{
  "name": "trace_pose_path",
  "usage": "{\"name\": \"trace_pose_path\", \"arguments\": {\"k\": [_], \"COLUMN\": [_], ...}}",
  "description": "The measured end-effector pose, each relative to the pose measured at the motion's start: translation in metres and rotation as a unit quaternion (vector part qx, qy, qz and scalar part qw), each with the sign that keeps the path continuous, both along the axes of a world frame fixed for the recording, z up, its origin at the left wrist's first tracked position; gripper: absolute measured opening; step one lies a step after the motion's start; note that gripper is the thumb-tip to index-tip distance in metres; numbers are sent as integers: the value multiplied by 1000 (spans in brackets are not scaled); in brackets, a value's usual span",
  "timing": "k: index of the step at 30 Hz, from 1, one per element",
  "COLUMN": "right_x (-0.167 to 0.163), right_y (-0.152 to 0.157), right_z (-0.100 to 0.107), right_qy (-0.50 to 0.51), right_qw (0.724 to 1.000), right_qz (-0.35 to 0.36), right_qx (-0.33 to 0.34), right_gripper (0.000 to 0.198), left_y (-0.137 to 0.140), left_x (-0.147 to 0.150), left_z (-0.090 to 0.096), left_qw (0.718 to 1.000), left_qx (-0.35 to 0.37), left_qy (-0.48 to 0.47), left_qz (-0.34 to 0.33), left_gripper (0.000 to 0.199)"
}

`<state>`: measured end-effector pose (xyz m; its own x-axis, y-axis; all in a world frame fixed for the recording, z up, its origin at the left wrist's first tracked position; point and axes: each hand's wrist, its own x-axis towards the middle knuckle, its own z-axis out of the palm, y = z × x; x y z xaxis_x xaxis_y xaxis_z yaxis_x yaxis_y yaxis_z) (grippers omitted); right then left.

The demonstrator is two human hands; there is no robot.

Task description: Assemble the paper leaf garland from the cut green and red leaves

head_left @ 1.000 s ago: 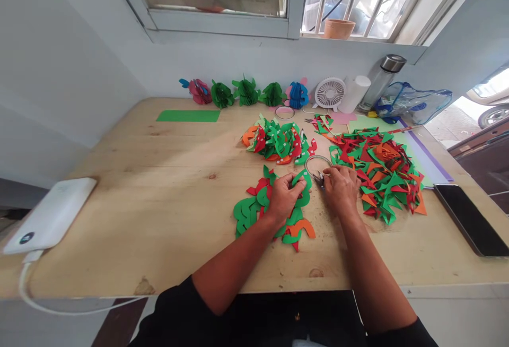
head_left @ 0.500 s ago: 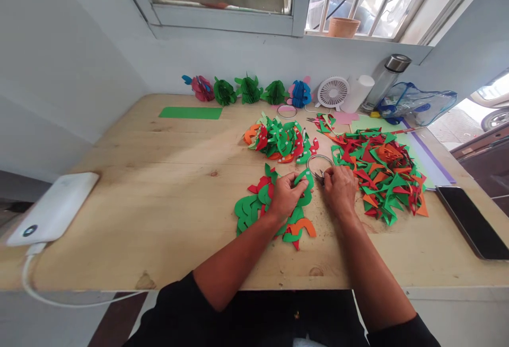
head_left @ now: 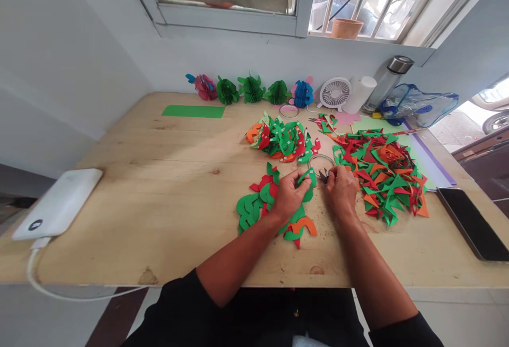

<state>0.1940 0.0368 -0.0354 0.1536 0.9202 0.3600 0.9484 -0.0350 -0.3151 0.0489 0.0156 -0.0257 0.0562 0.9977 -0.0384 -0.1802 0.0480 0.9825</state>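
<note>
A white power bank (head_left: 59,204) lies slantwise at the left end of the tabletop (head_left: 175,198), its cable (head_left: 35,272) dropping past the front edge. A wide stretch of wood grain runs from there to the loose paper cut-outs (head_left: 248,211), with a green paper strip (head_left: 193,111) near the back left corner.

The left forearm crosses the front edge and slants forward and to the right; the left hand (head_left: 291,196), above the cut-outs, pinches a green paper cut-out (head_left: 311,178) between thumb and fingers, midway between front and back edges. A narrow strip of wood separates it from the right hand (head_left: 342,190), which curls knuckles-up around small scissors (head_left: 323,175), the blades angled toward the back edge, near the green piece. A thin ring (head_left: 322,155) lies just beyond.

Close on the right, a heap of paper scraps (head_left: 384,174) crowds the right hand. Farther right, a smartphone (head_left: 473,223) lies by the front edge.
</note>
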Motion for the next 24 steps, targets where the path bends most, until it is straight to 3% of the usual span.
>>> {"name": "trace_pose_path", "arguments": {"k": [4, 9, 19, 24], "right_x": [-2, -3, -3, -2], "right_y": [-1, -1, -1, -1], "right_z": [2, 4, 3, 6], "right_qy": [-3, -1, 18, 72], "right_qw": [1000, 1000, 1000, 997], "right_qz": [-1, 7, 12, 3], "right_qx": [-1, -8, 13, 24], "right_gripper": [17, 16, 15, 17], "left_y": [-3, 0, 1, 3], "left_x": [1, 3, 4, 5], "left_z": [7, 7, 9, 4], "left_qw": [991, 959, 946, 962], "left_qx": [75, 161, 141, 140], "left_qy": [93, 216, 276, 224], "left_qz": [-52, -85, -94, -67], "left_gripper": [12, 13, 11, 10]}}
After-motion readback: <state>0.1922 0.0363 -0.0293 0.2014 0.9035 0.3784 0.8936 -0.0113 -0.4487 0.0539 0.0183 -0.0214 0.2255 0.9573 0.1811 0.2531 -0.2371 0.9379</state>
